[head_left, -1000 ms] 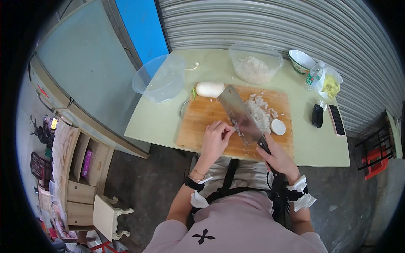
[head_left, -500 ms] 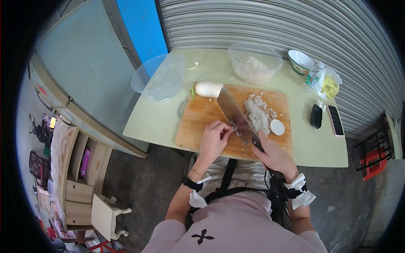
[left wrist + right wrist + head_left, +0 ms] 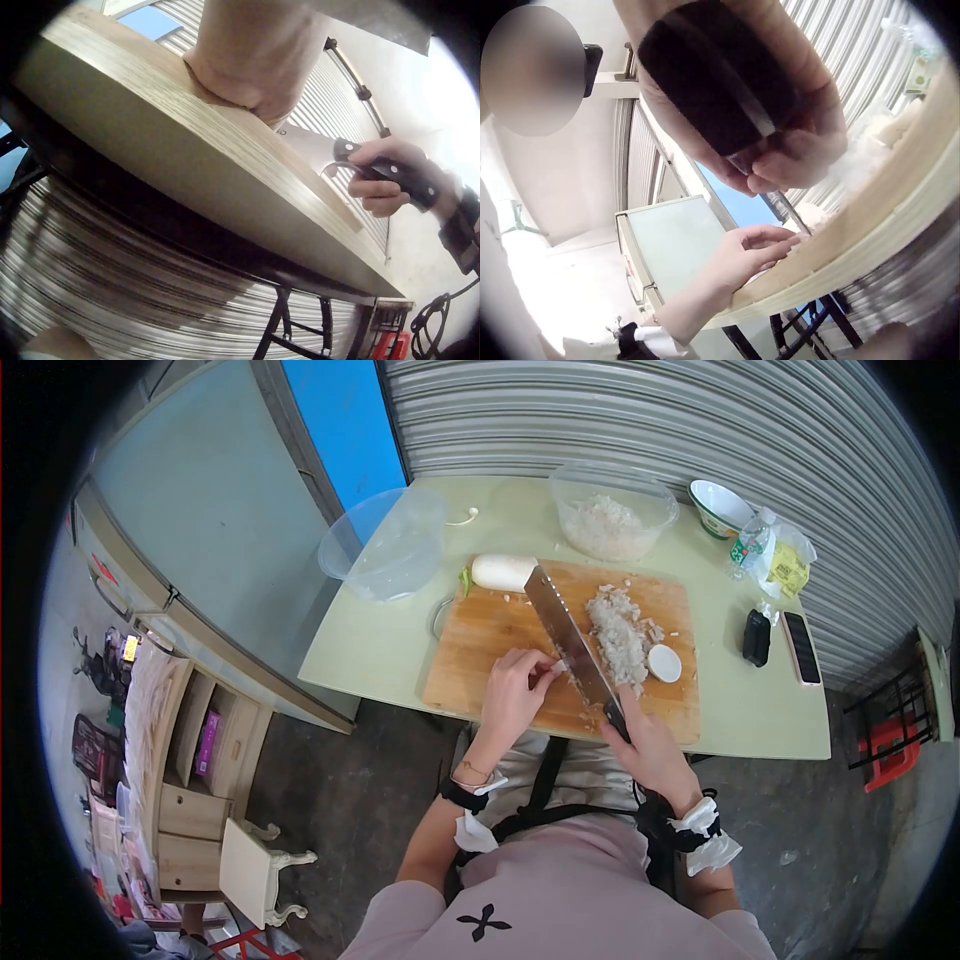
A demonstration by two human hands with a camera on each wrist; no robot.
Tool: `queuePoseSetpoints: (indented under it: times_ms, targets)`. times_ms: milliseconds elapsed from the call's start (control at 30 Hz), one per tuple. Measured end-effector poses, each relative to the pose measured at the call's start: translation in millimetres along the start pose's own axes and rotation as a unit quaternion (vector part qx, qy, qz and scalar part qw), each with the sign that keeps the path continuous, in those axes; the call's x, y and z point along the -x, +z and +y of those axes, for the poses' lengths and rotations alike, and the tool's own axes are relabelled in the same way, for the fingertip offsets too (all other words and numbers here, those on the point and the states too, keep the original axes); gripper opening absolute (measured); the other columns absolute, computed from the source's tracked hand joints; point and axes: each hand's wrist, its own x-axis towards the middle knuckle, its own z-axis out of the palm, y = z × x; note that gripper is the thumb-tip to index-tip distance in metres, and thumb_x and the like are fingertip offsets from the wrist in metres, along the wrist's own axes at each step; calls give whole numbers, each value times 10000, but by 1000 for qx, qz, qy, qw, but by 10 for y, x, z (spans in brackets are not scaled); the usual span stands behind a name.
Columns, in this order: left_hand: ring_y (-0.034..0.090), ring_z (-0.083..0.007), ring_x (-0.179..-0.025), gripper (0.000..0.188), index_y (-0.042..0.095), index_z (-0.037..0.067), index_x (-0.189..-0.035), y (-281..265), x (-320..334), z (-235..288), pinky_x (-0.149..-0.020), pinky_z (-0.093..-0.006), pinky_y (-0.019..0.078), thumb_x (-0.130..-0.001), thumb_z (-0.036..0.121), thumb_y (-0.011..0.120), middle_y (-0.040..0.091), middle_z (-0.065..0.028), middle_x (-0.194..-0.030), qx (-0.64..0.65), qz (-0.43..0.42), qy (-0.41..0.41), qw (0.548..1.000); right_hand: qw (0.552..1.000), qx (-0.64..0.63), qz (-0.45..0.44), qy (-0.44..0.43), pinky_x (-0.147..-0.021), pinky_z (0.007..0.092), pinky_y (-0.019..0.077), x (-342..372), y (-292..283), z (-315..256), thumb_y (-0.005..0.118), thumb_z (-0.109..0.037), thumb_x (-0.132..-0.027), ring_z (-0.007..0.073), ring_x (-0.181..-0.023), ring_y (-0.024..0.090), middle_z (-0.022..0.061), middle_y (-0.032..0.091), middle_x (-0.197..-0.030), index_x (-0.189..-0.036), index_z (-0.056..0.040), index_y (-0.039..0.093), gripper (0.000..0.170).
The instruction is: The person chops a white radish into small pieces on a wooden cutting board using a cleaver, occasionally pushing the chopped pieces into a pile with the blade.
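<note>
The right hand (image 3: pixel 652 752) grips the dark handle of a broad cleaver (image 3: pixel 570 637), whose blade stands on edge over the wooden board (image 3: pixel 480 650). Just left of the blade, the left hand (image 3: pixel 514 695) pinches a small white piece (image 3: pixel 559 666) against the board. Chopped white bits (image 3: pixel 620 635) lie heaped right of the blade, beside a round white slice (image 3: pixel 664 663). A peeled white radish (image 3: pixel 503 572) rests at the board's back left. In the right wrist view the right hand (image 3: pixel 802 150) and handle hide most of the blade.
Behind the board stands a clear tub (image 3: pixel 655 510) of white shreds; another clear tub (image 3: pixel 350 550) is at the table's left edge. At the right are a bowl (image 3: pixel 720 510), a bottle (image 3: pixel 751 543), a bag (image 3: pixel 787 567), a black object (image 3: pixel 756 638) and a phone (image 3: pixel 801 648).
The cleaver has turned more upright, its blade showing narrower than before. The right hand has shifted slightly down on the handle side; the left hand stays at nearly the same spot.
</note>
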Motion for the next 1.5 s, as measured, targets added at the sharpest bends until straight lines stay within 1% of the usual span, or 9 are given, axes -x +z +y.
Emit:
queuePoseSetpoints:
  times_ms: [200, 833, 933, 1000, 1233, 1333, 1400, 1433, 1500]
  targets:
    - [570, -226, -668, 130, 592, 45, -765, 11, 9, -4, -675, -349, 433, -738, 90, 712, 597, -56, -716, 2, 3, 3, 1000, 999, -32, -3, -21, -613, 513, 433, -20, -24, 73, 546, -171, -881, 459, -716, 574, 266, 592, -745, -1201, 0, 343, 415]
    - [557, -270, -727, 119, 575, 35, -739, 2, 2, 20, -687, -377, 433, -737, 61, 691, 571, -72, -727, -4, -1, 7, 1000, 1000, -5, -6, -21, -624, 514, 428, -52, -56, 86, 542, -197, -886, 464, -741, 569, 277, 588, -768, -1186, -4, 354, 403]
    - [555, -270, -732, 122, 572, 35, -744, 7, 14, 13, -691, -376, 431, -739, 65, 691, 571, -72, -733, -1, 8, 13, 1000, 1000, -13, -19, -21, -635, 515, 425, -71, -98, 40, 539, -202, -887, 467, -757, 567, 285, 587, -784, -1188, -5, 353, 405]
    - [556, -270, -737, 123, 572, 35, -748, 10, 20, 0, -694, -375, 431, -740, 67, 691, 573, -71, -739, 7, 6, 8, 1000, 998, -24, -52, 28, -649, 514, 421, -103, -120, 11, 535, -202, -886, 473, -775, 562, 294, 583, -802, -1184, -2, 349, 404]
    - [557, -268, -747, 126, 569, 35, -759, 25, 18, -38, -706, -375, 430, -739, 69, 689, 567, -68, -739, 29, 0, 6, 1000, 997, -44, -63, 6, -660, 506, 417, -208, -157, 34, 537, -199, -879, 486, -799, 550, 306, 575, -805, -1151, 6, 369, 379]
    - [557, -266, -746, 122, 570, 36, -760, -21, 18, 22, -709, -376, 430, -741, 68, 687, 567, -66, -740, 16, -4, 12, 1000, 997, -25, -77, 6, -630, 473, 427, -223, -208, -19, 538, -205, -879, 456, -753, 566, 291, 564, -767, -1137, 15, 378, 375]
    - [557, -265, -745, 120, 571, 37, -759, -13, 23, -2, -707, -377, 431, -742, 67, 686, 568, -66, -740, 15, -3, 11, 1000, 990, -84, -89, 64, -591, 427, 431, -190, -217, -28, 546, -197, -879, 399, -676, 569, 251, 546, -742, -1113, 22, 379, 362]
    - [558, -263, -745, 117, 572, 37, -759, -1, 25, -12, -704, -377, 431, -743, 67, 685, 568, -66, -741, 16, -3, 11, 1000, 990, -84, -89, 65, -591, 427, 431, -161, -194, 15, 546, -197, -879, 399, -676, 569, 251, 546, -742, -1113, 22, 379, 362]
    - [558, -262, -745, 114, 573, 39, -759, 12, 26, -30, -702, -376, 431, -746, 68, 682, 567, -65, -739, 23, -5, 11, 1000, 994, -97, -47, 22, -560, 360, 431, -105, -129, 146, 543, -191, -897, 272, -601, 553, 164, 531, -735, -1190, 35, 363, 411]
